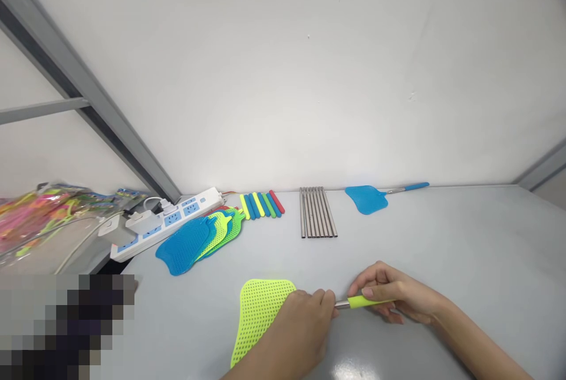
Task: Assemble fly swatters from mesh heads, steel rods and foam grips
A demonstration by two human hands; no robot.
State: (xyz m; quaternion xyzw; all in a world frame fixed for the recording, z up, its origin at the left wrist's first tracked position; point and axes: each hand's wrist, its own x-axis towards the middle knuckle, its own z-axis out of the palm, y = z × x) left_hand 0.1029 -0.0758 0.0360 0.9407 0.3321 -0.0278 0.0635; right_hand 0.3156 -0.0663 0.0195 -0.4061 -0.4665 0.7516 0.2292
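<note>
- Nearest the camera, my left hand (pixel 305 324) is clamped over the neck of the yellow-green fly swatter (pixel 262 308); its fingers hide the joint between blade and rod.
- The swatter lies low in the view, near the front of the grey table (pixel 477 238). Its perforated blade points to my left; whether the blade touches the surface, I cannot tell.
- A short length of metal rod (pixel 342 304) shows between my hands, running into a yellow-green grip sleeve (pixel 360 301).
- My right hand (pixel 398 292) is closed on that sleeve, thumb laid along it and the lower fingers loosely spread beneath.
- Beyond my hands, metal tubes (pixel 316 213) lie side by side in a row.
- Right of the tubes rests a blue fly swatter (pixel 367 199), complete with rod and blue handle, near the wall (pixel 309 73).
- Left of the tubes, loose grip sleeves (pixel 264 205) in yellow, blue, green and red lie in a row.
- Next to these, loose swatter blades (pixel 186 247) overlap in a pile, a blue one uppermost.
- Behind the pile, a white power strip (pixel 204 198) carries plugged-in adapters (pixel 144 222).
- At far left, clear plastic packaging (pixel 44 215) with brightly coloured contents appears blurred.
</note>
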